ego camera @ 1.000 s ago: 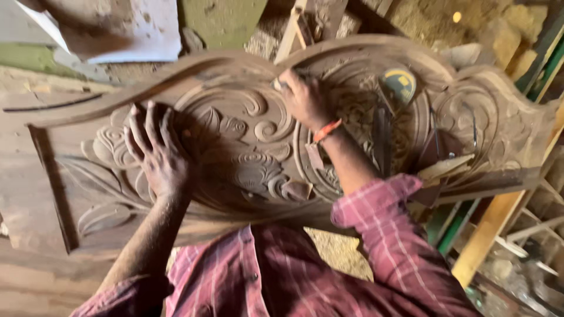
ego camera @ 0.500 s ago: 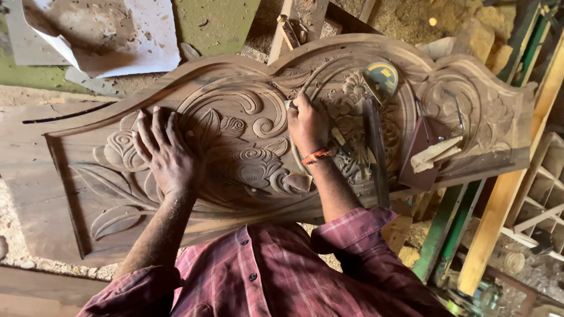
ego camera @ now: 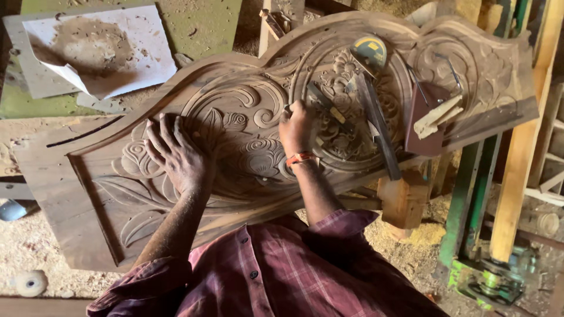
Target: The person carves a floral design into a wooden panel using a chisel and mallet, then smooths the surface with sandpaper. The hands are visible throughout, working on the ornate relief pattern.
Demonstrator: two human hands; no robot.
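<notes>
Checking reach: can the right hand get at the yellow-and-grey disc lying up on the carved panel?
Probably yes. The right hand rests on the carved panel, the disc lies just beyond, only low loose tools between.

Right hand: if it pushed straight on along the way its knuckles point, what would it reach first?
The right hand points up across the carved wooden panel. Straight on lies only more raised scroll carving, then the panel's curved top rim. The chisels lie off to its right, likely outside that line, though depth is unclear.

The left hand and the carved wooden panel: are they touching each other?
Touching. The head view shows the left hand lying flat, fingers spread, directly on the carved wooden panel, with no gap visible between them.
</notes>
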